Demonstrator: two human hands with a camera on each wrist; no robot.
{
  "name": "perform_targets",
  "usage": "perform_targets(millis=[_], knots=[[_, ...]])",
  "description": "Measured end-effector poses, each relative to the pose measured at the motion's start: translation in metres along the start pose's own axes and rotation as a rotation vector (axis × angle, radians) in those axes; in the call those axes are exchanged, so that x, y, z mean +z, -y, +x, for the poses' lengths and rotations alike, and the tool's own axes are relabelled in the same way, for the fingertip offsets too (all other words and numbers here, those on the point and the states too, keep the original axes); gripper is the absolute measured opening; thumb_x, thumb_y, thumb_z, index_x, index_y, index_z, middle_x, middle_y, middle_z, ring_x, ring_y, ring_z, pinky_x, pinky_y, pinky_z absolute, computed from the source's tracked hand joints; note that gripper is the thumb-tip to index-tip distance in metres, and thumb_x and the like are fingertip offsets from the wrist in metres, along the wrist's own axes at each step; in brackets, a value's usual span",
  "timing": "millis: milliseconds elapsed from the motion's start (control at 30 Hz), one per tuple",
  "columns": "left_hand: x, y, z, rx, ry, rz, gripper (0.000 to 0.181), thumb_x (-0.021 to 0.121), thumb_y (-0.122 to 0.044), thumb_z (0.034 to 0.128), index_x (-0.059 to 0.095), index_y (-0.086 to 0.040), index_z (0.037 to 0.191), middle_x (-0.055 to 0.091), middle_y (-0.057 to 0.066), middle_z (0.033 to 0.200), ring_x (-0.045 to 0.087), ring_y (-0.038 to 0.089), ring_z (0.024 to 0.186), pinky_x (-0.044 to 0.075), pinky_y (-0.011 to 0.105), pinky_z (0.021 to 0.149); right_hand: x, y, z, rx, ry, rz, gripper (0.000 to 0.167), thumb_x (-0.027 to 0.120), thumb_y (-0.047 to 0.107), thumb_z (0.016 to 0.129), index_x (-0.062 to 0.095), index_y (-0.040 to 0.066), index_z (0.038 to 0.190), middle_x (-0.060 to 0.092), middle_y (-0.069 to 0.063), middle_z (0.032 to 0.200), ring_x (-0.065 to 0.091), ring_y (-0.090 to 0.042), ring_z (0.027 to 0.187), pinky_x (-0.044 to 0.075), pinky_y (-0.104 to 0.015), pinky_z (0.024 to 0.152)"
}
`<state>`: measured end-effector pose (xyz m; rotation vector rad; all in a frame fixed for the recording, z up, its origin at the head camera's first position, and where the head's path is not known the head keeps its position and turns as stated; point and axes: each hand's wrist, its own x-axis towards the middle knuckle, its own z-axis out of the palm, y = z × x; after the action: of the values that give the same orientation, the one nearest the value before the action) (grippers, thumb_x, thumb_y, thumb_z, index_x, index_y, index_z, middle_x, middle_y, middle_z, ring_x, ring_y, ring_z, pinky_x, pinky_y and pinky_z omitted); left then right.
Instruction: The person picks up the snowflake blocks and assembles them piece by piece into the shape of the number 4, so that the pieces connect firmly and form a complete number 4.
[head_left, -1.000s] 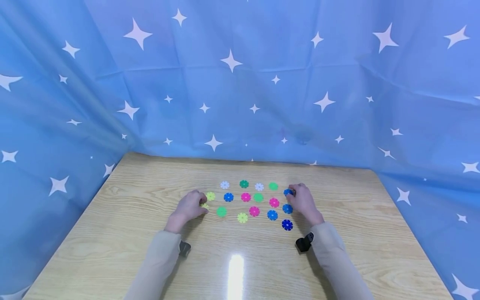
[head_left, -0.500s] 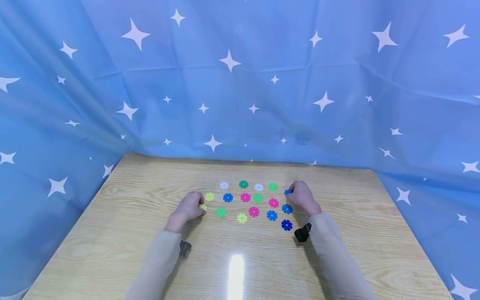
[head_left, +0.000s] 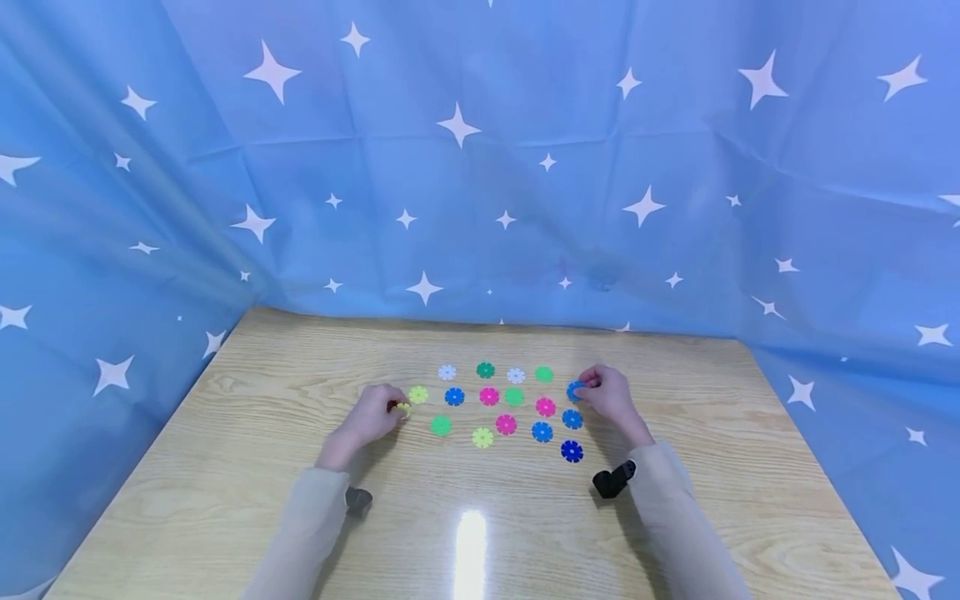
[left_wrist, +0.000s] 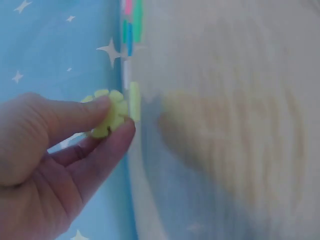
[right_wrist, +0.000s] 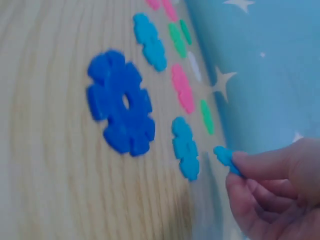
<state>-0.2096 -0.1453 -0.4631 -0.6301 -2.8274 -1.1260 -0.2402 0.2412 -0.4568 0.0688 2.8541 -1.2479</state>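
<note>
My left hand (head_left: 372, 414) pinches a yellow-green snowflake disc (left_wrist: 116, 111) between thumb and fingers; the left wrist view shows its notched face tilted up off the table. On the other side, my right hand (head_left: 611, 396) pinches a blue snowflake disc (right_wrist: 223, 155) by its edge, part of it hidden by the thumb. Closest to the left hand lies another yellow-green disc (head_left: 417, 394). Below the right hand lie a blue disc (head_left: 572, 419) and a dark blue disc (right_wrist: 120, 102), both flat.
Between the hands, several more discs lie flat in loose rows, among them a pink disc (head_left: 506, 425), a green disc (head_left: 441, 426) and a white disc (head_left: 447, 372). The wooden table (head_left: 225, 467) ends at a blue star-patterned curtain (head_left: 480, 208).
The left hand has drawn slightly left with the yellow-green disc. The blue disc in the right hand now shows more of its face. The discs between the hands lie as before.
</note>
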Motion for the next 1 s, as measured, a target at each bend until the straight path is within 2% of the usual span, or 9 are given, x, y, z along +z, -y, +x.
perform_targets(millis=[133,333,500,633,767,1000], knots=[[-0.005,-0.006,-0.003,0.019,0.0,-0.04,0.017,0.056,0.016,0.0775,0.068,0.01,0.089,0.064,0.017,0.087,0.056,0.02,0.074,0.051,0.028,0.063,-0.001,0.005,-0.007,0.05,0.006,0.094,0.02,0.064,0.003,0.088,0.06,-0.007,0.104,0.056,-0.012,0.084,0.055,-0.017,0.07,0.051,-0.023,0.057],[-0.007,-0.013,-0.003,0.076,-0.033,-0.068,0.021,0.059,0.015,0.0788,0.069,0.009,0.096,0.06,0.011,0.08,0.05,0.013,0.067,0.049,0.02,0.058,0.001,0.018,-0.02,0.081,0.046,0.222,0.023,0.065,0.005,0.087,0.061,-0.008,0.106,0.061,-0.011,0.085,0.06,-0.016,0.071,0.058,-0.031,0.067],[-0.003,-0.023,-0.002,0.096,-0.119,-0.121,0.012,0.068,0.009,0.077,0.071,0.004,0.086,0.064,0.009,0.077,0.057,0.013,0.068,0.053,0.019,0.058,0.011,0.031,-0.03,0.045,0.052,0.329,0.024,0.066,0.003,0.086,0.06,-0.011,0.105,0.062,-0.008,0.079,0.064,-0.021,0.07,0.059,-0.037,0.069],[0.0,-0.031,-0.002,0.088,-0.175,-0.18,0.005,0.071,0.005,0.0765,0.069,0.001,0.079,0.066,0.006,0.073,0.061,0.014,0.067,0.055,0.021,0.058,0.021,0.045,-0.04,-0.006,0.107,0.439,0.026,0.065,0.0,0.086,0.058,-0.014,0.106,0.064,-0.006,0.077,0.065,-0.021,0.069,0.059,-0.036,0.067],[0.004,-0.039,0.0,0.102,-0.187,-0.212,0.005,0.072,0.004,0.0768,0.069,0.001,0.077,0.066,0.005,0.072,0.061,0.014,0.066,0.055,0.022,0.058,0.033,0.058,-0.047,-0.023,0.152,0.527,0.028,0.065,-0.001,0.085,0.057,-0.015,0.107,0.064,-0.005,0.075,0.065,-0.019,0.068,0.059,-0.031,0.065],[0.013,-0.055,0.009,0.167,-0.196,-0.254,0.007,0.07,0.007,0.0785,0.068,0.0,0.079,0.065,0.006,0.074,0.06,0.013,0.066,0.055,0.019,0.057,0.048,0.079,-0.054,-0.021,0.182,0.589,0.027,0.064,0.0,0.086,0.057,-0.014,0.108,0.063,-0.003,0.071,0.063,-0.012,0.061,0.059,-0.028,0.063]])
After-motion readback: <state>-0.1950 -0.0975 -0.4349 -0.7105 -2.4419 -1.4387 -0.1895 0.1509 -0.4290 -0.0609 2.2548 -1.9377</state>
